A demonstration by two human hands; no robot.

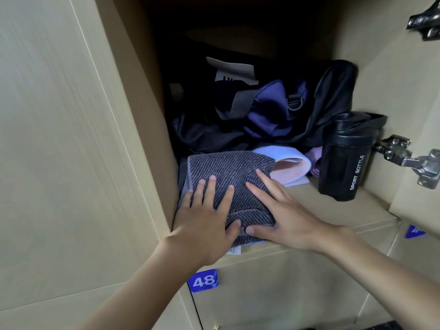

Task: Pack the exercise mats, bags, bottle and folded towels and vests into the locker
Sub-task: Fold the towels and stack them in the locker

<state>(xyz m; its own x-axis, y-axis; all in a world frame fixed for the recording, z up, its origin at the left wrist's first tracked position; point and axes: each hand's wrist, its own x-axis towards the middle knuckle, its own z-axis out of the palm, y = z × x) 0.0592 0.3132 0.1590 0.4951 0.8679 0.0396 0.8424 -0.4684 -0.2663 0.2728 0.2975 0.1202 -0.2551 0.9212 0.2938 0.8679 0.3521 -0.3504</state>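
I have both palms flat on the grey folded towel [228, 184] at the locker's [147, 144] front lip: left hand [207, 222] at 7 o'clock, right hand [283, 217] at 5, fingers spread, pressing rather than gripping. The bags [269, 110] sit behind at 12, the sport bottle [345, 158] upright at 3. I judge the towel step nearly finished; next I push it deeper, clear of the edge.

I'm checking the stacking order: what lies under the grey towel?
Under the grey towel, a pale pink and lilac folded cloth sticks out on its right, and a pale edge shows at the front. Both hands and the towel cover the rest.
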